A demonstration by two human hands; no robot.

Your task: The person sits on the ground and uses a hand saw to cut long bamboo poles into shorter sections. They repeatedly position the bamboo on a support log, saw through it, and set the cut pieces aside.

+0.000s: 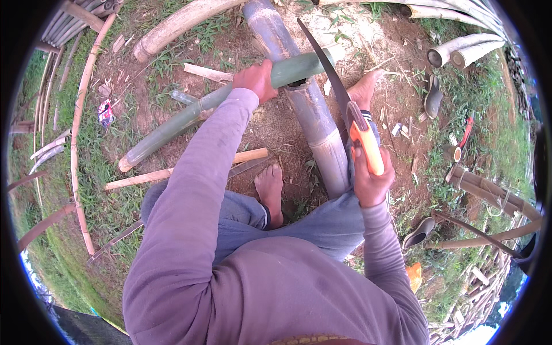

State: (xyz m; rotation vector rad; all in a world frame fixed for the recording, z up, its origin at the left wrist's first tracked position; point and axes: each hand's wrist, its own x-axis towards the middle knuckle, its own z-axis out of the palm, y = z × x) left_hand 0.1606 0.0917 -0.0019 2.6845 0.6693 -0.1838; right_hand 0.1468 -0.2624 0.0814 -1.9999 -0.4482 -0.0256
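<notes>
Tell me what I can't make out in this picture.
Head view:
Left hand: fingertips, hidden by the green bamboo pole.
Saw, in the right hand: teeth, too small.
Thick grey bamboo: far end, cut off by the upper edge; near end, hidden by the trousers.
Red-and-blue packet: contents, too small to tell.

L hand point(255, 80) grips green bamboo pole point(178, 126) lying across thicker grey log point(318, 123). R hand point(372, 179) holds orange-handled saw point(347, 103), blade nr. pole's R end; contact unclear.
</notes>
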